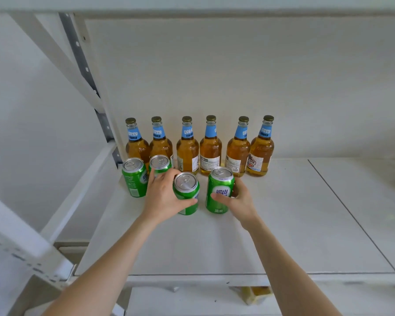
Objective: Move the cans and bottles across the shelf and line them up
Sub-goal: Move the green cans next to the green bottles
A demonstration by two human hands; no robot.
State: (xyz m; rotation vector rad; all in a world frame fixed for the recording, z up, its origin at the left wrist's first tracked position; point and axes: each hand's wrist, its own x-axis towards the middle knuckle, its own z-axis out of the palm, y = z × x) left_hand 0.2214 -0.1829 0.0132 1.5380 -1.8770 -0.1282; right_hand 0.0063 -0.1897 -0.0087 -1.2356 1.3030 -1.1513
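Six amber glass bottles with blue neck labels (210,151) stand upright in a row along the back of the white shelf (294,224), and everything else sits in relation to that row. In front of its two leftmost bottles stand the first green aluminium can (134,177) and the second green can (160,164), starting a nearer line.

The left hand (162,195) curls round a third green can (186,190), thumb across its near side, in front of the row's third bottle. That can leans a little, and from here I can't quite tell whether its base is on the shelf. The right hand (240,197) wraps a fourth green can (220,190) from its right side, thumb on the printed face. This one is upright, in front of the row's fourth bottle.

As I judge it, the free slot lies back toward the row and slightly left of the left hand. Its can would go first, axis vertical, and the right hand's can would follow alongside.
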